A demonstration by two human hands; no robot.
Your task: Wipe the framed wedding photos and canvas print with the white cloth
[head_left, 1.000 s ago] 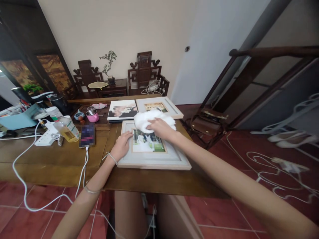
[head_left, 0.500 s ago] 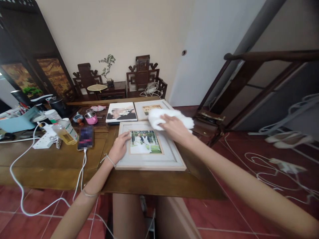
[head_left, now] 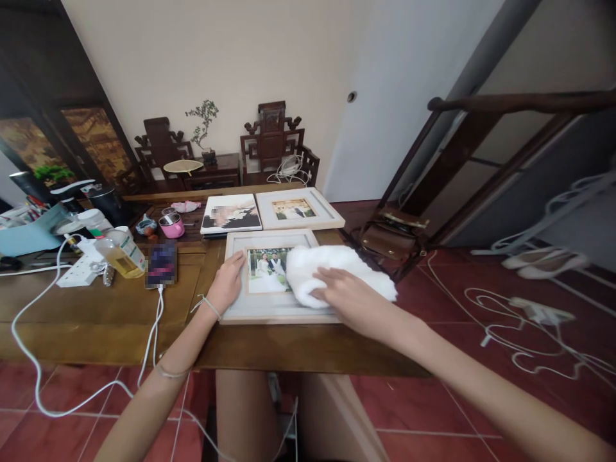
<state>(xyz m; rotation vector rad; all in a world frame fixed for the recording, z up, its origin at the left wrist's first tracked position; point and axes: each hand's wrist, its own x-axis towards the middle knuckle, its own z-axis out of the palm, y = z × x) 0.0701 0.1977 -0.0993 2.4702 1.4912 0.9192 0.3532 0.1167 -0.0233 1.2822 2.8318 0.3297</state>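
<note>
A picture frame [head_left: 279, 314] with a pale border and a wedding photo in it lies flat near the table's front edge. My left hand [head_left: 228, 283] grips its left side, fingers on the rim. Bunched in my right hand [head_left: 344, 295] is a fluffy white cloth [head_left: 308, 273], pressed on the frame's right part. The cloth covers the photo's right edge and much of the border there. Behind lie a second framed photo [head_left: 323, 215] and a white-edged photo panel [head_left: 231, 213].
On the wooden table [head_left: 96, 321] to the left are a phone [head_left: 162, 264] on a white cable, a bottle of yellowish liquid [head_left: 120, 255], a power strip [head_left: 79, 272] and a pink cup [head_left: 172, 224]. A brown bag [head_left: 392, 239] sits on a chair at the right.
My right hand has moved the cloth toward me and slightly right, from the frame's top right to its lower right. The back framed photo is now uncovered. My left hand stays on the frame.
</note>
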